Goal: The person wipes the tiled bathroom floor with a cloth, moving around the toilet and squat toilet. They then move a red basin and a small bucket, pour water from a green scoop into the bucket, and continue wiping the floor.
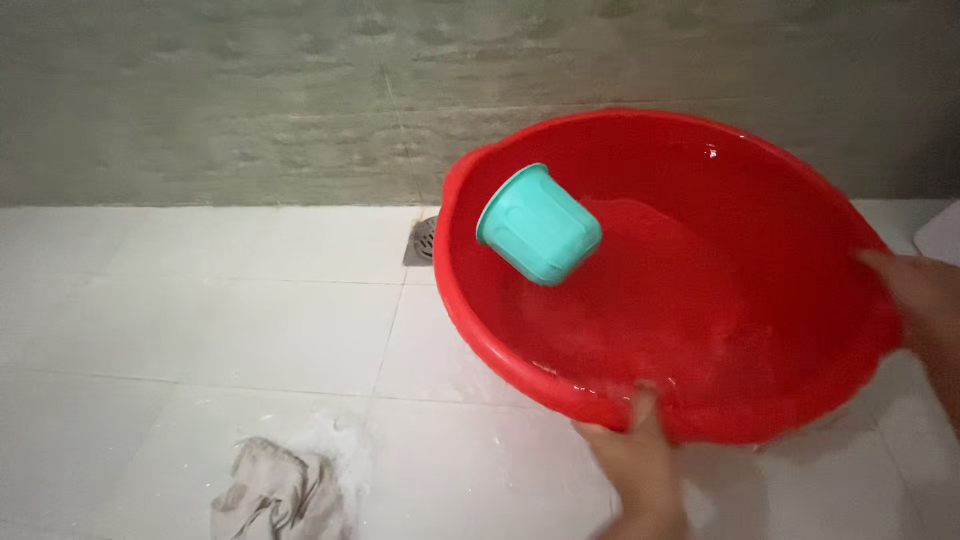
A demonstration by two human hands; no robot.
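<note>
Presently, a large red basin (700,290) occupies the centre and right of the frame, tipped so that its open mouth faces the camera and its far rim rises against the grey tiled wall (200,100). The left hand (635,450), at lower centre, is closed over the near rim, thumb lying inside the basin and fingers hidden beneath the lip. The right hand (925,300), at the right edge of the frame, grips the rim on that side; it is blurred, so the exact wrap of its fingers cannot be told. Inside the basin, a turquoise plastic cup (540,225) lies on its side against the upper-left inner wall, its base toward the camera. Wet sheen shows on the basin's floor near the lower rim. A floor drain (422,240) sits just beside the basin's left rim, at the foot of the wall, partly hidden by it. At lower left, a crumpled grey cloth (275,490) lies on the white floor tiles (200,320) amid pale powdery residue, well apart from the basin. Open tile extends across the left half of the frame. A white object (942,230) shows at the right edge.
</note>
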